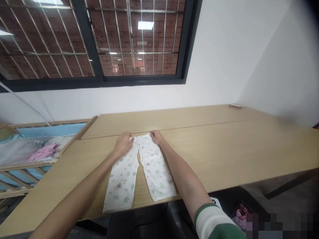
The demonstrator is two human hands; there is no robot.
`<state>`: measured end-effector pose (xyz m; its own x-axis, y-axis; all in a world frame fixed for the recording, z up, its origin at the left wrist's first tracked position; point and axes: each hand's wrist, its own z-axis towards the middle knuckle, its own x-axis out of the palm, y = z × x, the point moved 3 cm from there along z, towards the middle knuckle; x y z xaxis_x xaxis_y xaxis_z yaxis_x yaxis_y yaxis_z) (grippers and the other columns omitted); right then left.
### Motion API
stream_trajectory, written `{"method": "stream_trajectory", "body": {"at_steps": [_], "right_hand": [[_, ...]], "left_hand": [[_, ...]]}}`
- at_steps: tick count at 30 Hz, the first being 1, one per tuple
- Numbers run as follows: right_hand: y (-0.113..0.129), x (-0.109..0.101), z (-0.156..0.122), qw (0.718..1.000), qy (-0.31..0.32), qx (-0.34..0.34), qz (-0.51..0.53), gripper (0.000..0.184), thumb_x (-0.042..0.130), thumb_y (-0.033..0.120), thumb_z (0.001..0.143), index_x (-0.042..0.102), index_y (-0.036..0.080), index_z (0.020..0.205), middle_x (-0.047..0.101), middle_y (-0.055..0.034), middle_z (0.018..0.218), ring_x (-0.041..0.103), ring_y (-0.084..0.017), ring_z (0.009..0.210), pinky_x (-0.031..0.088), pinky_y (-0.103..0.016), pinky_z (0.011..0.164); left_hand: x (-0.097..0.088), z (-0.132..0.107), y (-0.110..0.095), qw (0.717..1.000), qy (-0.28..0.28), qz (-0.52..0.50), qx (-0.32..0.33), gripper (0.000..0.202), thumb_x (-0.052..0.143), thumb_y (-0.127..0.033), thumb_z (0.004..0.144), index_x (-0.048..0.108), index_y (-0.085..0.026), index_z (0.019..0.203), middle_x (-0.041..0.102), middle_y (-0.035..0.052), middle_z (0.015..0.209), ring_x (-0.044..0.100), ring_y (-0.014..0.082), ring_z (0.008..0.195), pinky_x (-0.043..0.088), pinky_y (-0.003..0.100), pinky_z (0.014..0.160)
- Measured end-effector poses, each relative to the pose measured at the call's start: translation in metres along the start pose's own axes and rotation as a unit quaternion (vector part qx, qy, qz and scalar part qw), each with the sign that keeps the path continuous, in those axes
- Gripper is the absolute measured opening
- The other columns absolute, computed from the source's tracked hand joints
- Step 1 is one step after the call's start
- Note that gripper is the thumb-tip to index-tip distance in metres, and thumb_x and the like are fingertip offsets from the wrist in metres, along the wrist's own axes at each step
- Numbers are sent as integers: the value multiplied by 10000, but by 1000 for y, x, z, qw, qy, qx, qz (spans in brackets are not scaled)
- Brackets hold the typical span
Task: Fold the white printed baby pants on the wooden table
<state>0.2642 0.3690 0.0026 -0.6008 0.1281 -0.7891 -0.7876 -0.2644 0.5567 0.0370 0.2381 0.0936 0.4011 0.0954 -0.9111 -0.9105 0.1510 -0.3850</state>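
A pair of white baby trousers [156, 172] with small green, pink and grey prints lies spread on the wooden table [224, 146]. Its waistband faces the wall, and both legs point toward me, slightly apart, with the hems near the table's front edge. My right hand [156, 136] has its fingers closed on the right corner of the waistband. At the left corner is my left hand [124, 144], blurred by motion, its thumb beside the cloth. Whether those fingers grip the fabric does not show.
On the left stands a wooden crib [81, 129] with blue lining and a pink cloth [43, 152] inside. Behind the table are a white wall [214, 66] and a barred window [139, 39]. A small flat object [235, 106] lies at the far right. Below the front edge is a dark chair [139, 222].
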Motion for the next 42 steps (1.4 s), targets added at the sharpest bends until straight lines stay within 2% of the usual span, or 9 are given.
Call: {"method": "stream_trajectory", "body": {"at_steps": [4,8,13,18,23,26,32,36,42], "right_hand": [[0,-2,-1,999,0,7,33,210,579,252,951,749,153,1024,743,-77,978,653,-169,901,448,-231,820],[1,-3,-3,998,-4,18,61,179,606,258,931,744,151,971,744,-53,892,651,-148,801,448,-215,745],[3,-7,-5,996,-7,34,83,112,647,205,872,733,151,918,732,-36,841,632,-138,753,460,-216,739],[1,-5,-5,991,-13,57,121,134,633,181,852,717,141,949,709,-32,810,618,-136,741,478,-225,740],[3,-3,-8,980,-16,88,176,130,637,194,838,683,137,946,649,1,722,586,-125,649,496,-231,670],[12,-11,-11,972,-24,115,205,158,673,179,810,650,128,958,640,-9,740,584,-124,629,501,-233,630],[58,-21,1,956,-34,165,241,273,672,195,838,561,124,1077,650,-48,796,616,-138,636,501,-237,570],[105,-1,17,959,-24,172,225,282,690,207,816,557,136,1054,608,-15,756,595,-129,645,479,-218,579],[170,57,21,975,-11,147,165,280,651,122,763,568,159,1028,603,-16,792,583,-136,708,454,-210,621]], "left_hand": [[23,-87,-74,978,151,-43,136,312,523,-548,921,635,-257,912,722,25,929,672,217,837,461,298,679],[54,-150,-128,950,213,-13,229,303,451,-448,939,638,-211,918,718,112,930,687,283,876,470,366,714],[80,-155,-147,958,222,34,179,385,511,-460,871,678,-162,1048,711,204,988,689,370,930,509,454,769],[83,-153,-149,950,233,12,208,321,541,-443,845,726,-185,885,719,192,902,692,361,870,504,450,733],[74,-155,-142,962,223,-39,156,193,559,-314,809,687,-203,716,706,136,762,680,295,745,451,372,639],[62,-163,-131,961,188,-170,115,221,523,-300,854,641,-218,686,683,67,697,643,226,671,405,329,601],[33,-197,-79,870,94,-483,4,357,492,-502,945,614,-205,788,657,19,722,554,146,567,394,275,539],[11,-221,-41,837,48,-543,-43,434,510,-592,931,616,-199,780,673,31,790,549,126,541,436,276,570],[-6,-249,14,870,-26,-474,-132,495,518,-665,880,623,-229,671,564,-4,571,521,152,512,410,280,547]]}}
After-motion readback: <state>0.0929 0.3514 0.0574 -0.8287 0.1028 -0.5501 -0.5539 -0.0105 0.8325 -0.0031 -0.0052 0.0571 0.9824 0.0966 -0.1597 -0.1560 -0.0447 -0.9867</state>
